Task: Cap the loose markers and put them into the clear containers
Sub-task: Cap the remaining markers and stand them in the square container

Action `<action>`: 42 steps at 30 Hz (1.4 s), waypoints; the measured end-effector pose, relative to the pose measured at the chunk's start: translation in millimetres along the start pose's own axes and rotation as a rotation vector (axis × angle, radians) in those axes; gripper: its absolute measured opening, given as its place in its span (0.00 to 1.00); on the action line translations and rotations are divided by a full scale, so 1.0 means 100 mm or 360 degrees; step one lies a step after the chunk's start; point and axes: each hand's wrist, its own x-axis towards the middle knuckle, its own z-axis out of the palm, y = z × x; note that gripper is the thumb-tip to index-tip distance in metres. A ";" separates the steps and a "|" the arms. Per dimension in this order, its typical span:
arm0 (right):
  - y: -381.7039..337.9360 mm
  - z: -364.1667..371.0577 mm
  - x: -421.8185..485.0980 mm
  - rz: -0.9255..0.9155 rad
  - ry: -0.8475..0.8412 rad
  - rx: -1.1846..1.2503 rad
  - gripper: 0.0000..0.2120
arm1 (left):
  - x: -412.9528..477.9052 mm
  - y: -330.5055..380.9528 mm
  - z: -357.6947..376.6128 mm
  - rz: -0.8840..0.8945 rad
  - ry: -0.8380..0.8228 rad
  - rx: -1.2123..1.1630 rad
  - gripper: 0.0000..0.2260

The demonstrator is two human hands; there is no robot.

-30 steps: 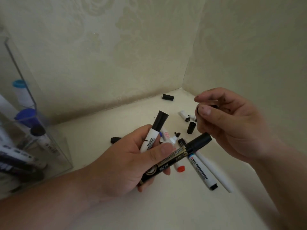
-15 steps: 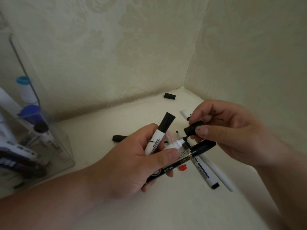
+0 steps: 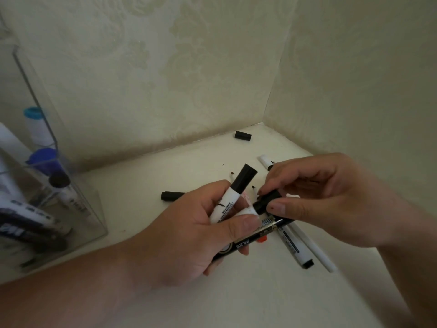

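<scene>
- Change since the frame half a second earlier: the right grip has come down and to the left. The black cap it carries was then clear of the marker tip. It now sits against the end of the uncapped white marker.
- Whether the cap is fully seated cannot be told.
- Right grip: thumb and forefinger pinch the black cap, and the other fingers are curled behind it.
- Left grip: the fingers are closed round three markers fanned out above the tabletop, in much the same position as before. These are the uncapped white marker, a capped white marker pointing up and away, and a black marker lying under the thumb.
- Unchanged on the tabletop:
  - one loose cap near the back corner;
  - a black piece beside the left grip;
  - two white markers lying side by side under the right grip;
  - a red cap just beside them.
- Clear container: it stands at the left edge and already holds several markers, two of them with blue caps.
- Legible text: the black marker's barrel reads "JML208".
- Not legible: the print on the capped white marker and on the markers in the container is too blurred to read.
</scene>
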 end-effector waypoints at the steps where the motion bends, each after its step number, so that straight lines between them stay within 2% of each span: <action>1: -0.01 0.00 0.00 0.0015 -0.0006 -0.0010 0.08 | 0.00 0.00 0.00 -0.0003 0.0006 0.0011 0.12; 9: -0.04 0.04 -0.02 0.0095 0.0060 -0.0024 0.08 | -0.03 0.01 0.03 0.0011 0.0064 0.0041 0.10; 14: -0.03 0.08 0.00 -0.0027 0.0075 -0.0131 0.08 | -0.03 0.05 0.02 0.0034 0.0052 0.0045 0.10; 15: -0.02 0.08 0.00 -0.0070 0.0130 -0.0112 0.06 | -0.03 0.05 0.01 0.0046 0.0056 0.0038 0.09; 17: -0.01 0.00 0.05 -0.0156 0.0415 0.0032 0.05 | -0.02 0.02 -0.02 0.0068 0.0076 -0.0016 0.07; 20: 0.02 -0.28 0.05 -0.0232 0.0857 0.0337 0.09 | -0.02 -0.04 -0.09 0.0134 0.0093 -0.0130 0.13; 21: 0.04 -0.36 0.03 -0.0163 0.0953 0.0244 0.09 | -0.02 -0.06 -0.11 0.0174 0.0112 -0.0179 0.15; 22: 0.07 -0.43 0.01 -0.0010 0.1007 -0.0008 0.09 | -0.02 -0.07 -0.12 0.0209 0.0144 -0.0232 0.17; 23: 0.10 -0.48 -0.01 0.0204 0.0978 -0.0346 0.06 | -0.02 -0.08 -0.13 0.0225 0.0195 -0.0277 0.17; 25: 0.15 -0.51 -0.02 0.0600 0.0723 -0.0857 0.04 | -0.01 -0.08 -0.15 0.0216 0.0324 -0.0244 0.19; 28: 0.16 -0.50 0.00 0.0906 0.0469 -0.1119 0.06 | 0.02 -0.07 -0.18 0.0194 0.0529 -0.0093 0.19; 32: 0.24 -0.45 0.04 0.0994 0.0281 -0.1352 0.06 | 0.05 -0.09 -0.18 0.0203 0.0630 -0.0101 0.18; 36: 0.26 -0.38 0.07 0.0998 0.0241 -0.1348 0.05 | 0.05 -0.10 -0.16 0.0185 0.0665 -0.0151 0.18; 38: 0.25 -0.38 0.06 0.0992 0.0235 -0.1352 0.08 | 0.04 -0.08 -0.16 0.0168 0.0706 -0.0177 0.18; 40: 0.21 -0.41 0.05 0.1002 0.0257 -0.1335 0.13 | 0.03 -0.07 -0.17 0.0143 0.0735 -0.0164 0.15; 42: 0.17 -0.46 0.04 0.0951 0.0433 -0.1279 0.15 | 0.03 -0.07 -0.17 0.0133 0.0740 -0.0202 0.10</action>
